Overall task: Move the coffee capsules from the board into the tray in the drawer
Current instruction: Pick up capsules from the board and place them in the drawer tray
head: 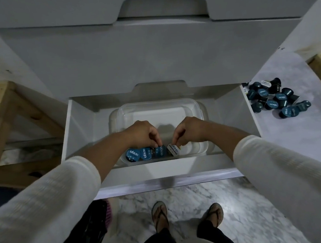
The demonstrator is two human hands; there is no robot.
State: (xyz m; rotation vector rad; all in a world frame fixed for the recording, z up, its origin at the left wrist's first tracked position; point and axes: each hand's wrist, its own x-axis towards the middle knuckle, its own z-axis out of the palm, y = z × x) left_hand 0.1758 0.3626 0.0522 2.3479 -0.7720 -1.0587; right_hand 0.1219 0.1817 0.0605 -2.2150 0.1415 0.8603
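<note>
Left hand: the left hand [142, 134] is held low inside the clear plastic rectangular tray [193, 106], its fingertips pinched together on a dark blue foil-lidded coffee capsule [158, 151].
Right hand: the right hand [190, 129] is held just beside it, fingers pinched on a silver-lidded coffee capsule [173, 149] at the end of the row.
Row in tray: two more blue-lidded capsules [138, 154] are stood on edge along the near wall of the tray, touching one another, lids turned towards the wearer.
Drawer: the tray is seated in the open white drawer [78, 129], under a closed white drawer front [149, 53].
Remaining stock: a loose pile of dark teal capsules [275, 98] is left on the marbled white board [294, 137] to the right of the drawer, well apart from the tray.
Progress: only a small part of the job is judged done.
Risk, toppling: capsules stood on their rims may be knocked flat like dominoes if either pinch is released unevenly or a neighbour is nudged.
Risk, sleeves: the loose cream knitted sleeves [64, 189] may be caught on the drawer's front edge as the arms are withdrawn.
Risk, pile: capsules may be rolled off the board's edge if the pile is grabbed carelessly.
</note>
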